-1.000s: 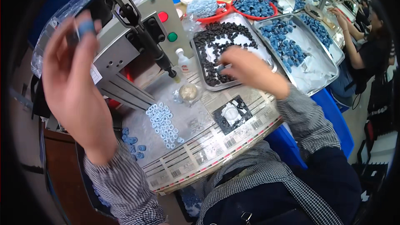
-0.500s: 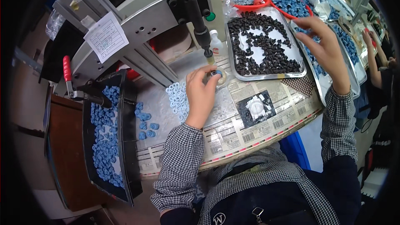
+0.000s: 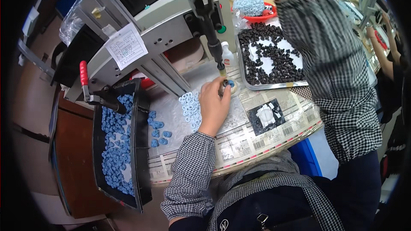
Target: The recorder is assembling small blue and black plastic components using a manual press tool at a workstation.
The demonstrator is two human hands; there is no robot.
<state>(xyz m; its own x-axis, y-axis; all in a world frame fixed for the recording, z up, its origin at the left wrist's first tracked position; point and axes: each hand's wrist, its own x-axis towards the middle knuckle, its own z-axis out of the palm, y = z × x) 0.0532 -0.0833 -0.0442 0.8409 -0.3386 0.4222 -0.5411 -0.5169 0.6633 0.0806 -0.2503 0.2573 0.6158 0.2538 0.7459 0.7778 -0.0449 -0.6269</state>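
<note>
The left hand (image 3: 214, 105) rests on the counter (image 3: 239, 132), its fingertips pinched around a small dark part with a blue ring (image 3: 228, 85) directly under the press tip (image 3: 221, 66). Just left of that grip lies a cluster of pale blue rings (image 3: 189, 105). The right hand is out of view above; only its checked sleeve (image 3: 329, 55) shows, crossing the tray of black parts (image 3: 274, 57).

Black tray (image 3: 139, 145) at left, full of blue rings (image 3: 113, 145). Metal tray (image 3: 274, 86) of black parts (image 3: 274, 55) at right. Red bowl (image 3: 261, 17) behind it. Red-handled clamp (image 3: 85, 83). Small white bottle (image 3: 227, 55) near the tray.
</note>
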